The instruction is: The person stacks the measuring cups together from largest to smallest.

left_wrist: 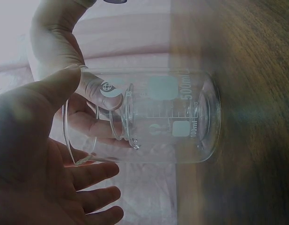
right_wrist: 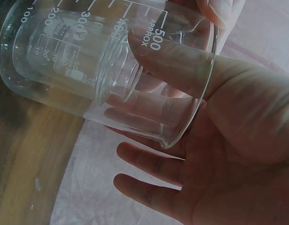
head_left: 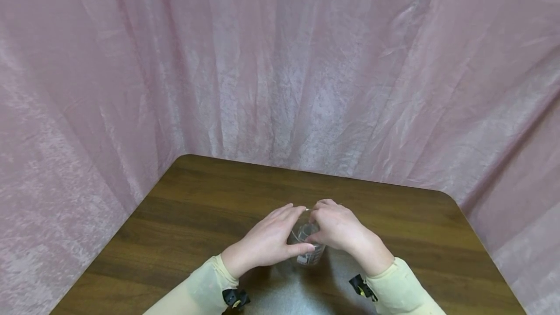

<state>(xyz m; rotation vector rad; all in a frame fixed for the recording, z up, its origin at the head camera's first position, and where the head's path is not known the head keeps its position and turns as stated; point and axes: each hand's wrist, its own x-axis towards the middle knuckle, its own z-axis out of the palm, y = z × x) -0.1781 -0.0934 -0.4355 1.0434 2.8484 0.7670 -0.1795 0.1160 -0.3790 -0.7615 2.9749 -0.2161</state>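
Observation:
A clear glass 500 ml beaker (left_wrist: 167,89) with white markings stands upright on the wooden table. Smaller glass beakers (right_wrist: 71,61) are nested inside it, their rims below the large one's. My left hand (head_left: 269,239) holds the large beaker near its rim, thumb on the near side and index finger on the far side, other fingers spread. My right hand (head_left: 341,227) reaches in through the mouth. Its thumb and forefingers pinch a small beaker at the rim, while the remaining fingers (right_wrist: 149,192) extend outside the large beaker's wall.
Brown wood-grain table (head_left: 210,183) lies under the glassware, with rounded far corners. Pink velvet curtains (head_left: 280,62) hang behind and at both sides. Light reflects off the tabletop between my forearms. Both sleeves are pale yellow, with a black strap piece at each wrist.

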